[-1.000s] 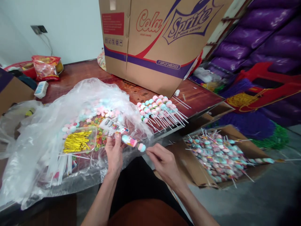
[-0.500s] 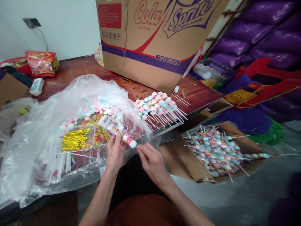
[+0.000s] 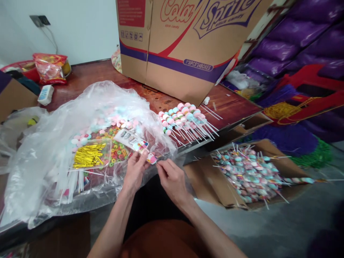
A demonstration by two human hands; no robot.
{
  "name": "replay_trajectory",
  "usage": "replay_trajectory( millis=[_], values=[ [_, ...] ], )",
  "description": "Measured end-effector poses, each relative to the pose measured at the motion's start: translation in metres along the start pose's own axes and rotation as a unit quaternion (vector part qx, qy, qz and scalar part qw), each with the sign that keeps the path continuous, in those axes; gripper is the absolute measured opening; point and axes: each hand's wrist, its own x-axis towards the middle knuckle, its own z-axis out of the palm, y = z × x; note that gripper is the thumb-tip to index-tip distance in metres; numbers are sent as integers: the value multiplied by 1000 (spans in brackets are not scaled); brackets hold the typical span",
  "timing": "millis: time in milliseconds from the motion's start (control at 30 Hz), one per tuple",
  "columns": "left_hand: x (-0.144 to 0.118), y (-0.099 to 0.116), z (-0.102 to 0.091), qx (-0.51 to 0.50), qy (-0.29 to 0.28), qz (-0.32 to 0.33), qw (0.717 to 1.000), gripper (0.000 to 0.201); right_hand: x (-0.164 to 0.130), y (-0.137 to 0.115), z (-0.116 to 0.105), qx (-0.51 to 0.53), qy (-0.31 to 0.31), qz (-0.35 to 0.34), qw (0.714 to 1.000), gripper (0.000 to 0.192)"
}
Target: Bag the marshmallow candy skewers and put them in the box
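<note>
Left hand [image 3: 135,171] grips printed clear plastic sleeve [image 3: 132,140] holding pink-white marshmallow skewer [image 3: 152,158]; right hand [image 3: 172,179] pinches its stick end.

Big cardboard carton [image 3: 185,46] on the table: "Cola" in red script, "Sprite" in purple (top edge cropped), tiny "stick candy" beneath each. Purple stripe: oval label "1*30PCS*24BOXES". Red panel and handling symbols unreadable.

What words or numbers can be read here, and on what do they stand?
"Cola", red script: cardboard box.
"Sprite", purple, its top cut off: same box.
"stick candy", small, under "Cola": same box.
"1*30PCS*24BOXES": purple oval on the box.
Red panel on the box: too small to read.
Printed sleeve: blurred.
</note>
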Motion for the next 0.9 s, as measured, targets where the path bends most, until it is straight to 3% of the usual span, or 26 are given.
replay_trajectory(
  millis=[167, 267, 433, 767, 900],
  values=[
    [-2, -1, 0, -15, -7, -7, 1000, 39, 3, -6, 12, 35, 8, 27, 999, 20],
    [0, 6, -8, -25, -1, 3, 1000, 37, -2, -7, 2, 72, -49, 78, 993, 21],
    [-2, 8, -11, -15, -19, -5, 1000, 42, -11, -3, -10, 192, -152, 190, 951, 33],
    [-14, 1, -12, -1, 17, 17, 1000, 39, -11, -18, 17, 296, -143, 210, 921, 35],
    [-20, 3, -17, -1, -8, 16, 1000, 37, -10, -20, 20, 343, -178, 233, 892, 38]
  ],
)
